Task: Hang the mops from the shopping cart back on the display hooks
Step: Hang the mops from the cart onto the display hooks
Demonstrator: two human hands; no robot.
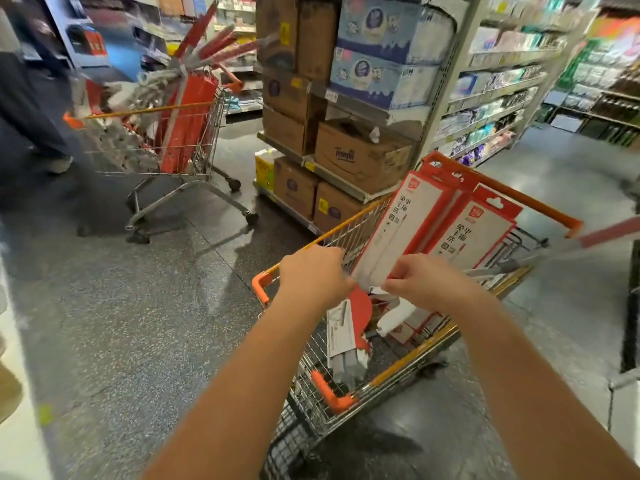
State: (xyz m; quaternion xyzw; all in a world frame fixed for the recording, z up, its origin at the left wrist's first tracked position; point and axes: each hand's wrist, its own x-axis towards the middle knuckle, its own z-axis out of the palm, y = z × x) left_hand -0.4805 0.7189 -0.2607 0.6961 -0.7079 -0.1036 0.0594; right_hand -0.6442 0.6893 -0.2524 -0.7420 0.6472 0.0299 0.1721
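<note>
A wire shopping cart (346, 401) with orange corners stands right in front of me. Boxed flat mops in red and white packaging lean in it. My left hand (313, 277) and my right hand (424, 278) both grip the lower end of one mop box (405, 220), which tilts up and to the right. A second mop box (476, 230) leans just behind it. More mop packs (344, 341) lie low in the basket. No display hooks are in view.
A second cart (156, 140) full of string mops and red boxes stands at upper left, a person's legs (31, 126) beside it. Shelving stacked with cardboard cartons (360, 154) rises ahead. A red and white mop handle (595, 237) crosses at right.
</note>
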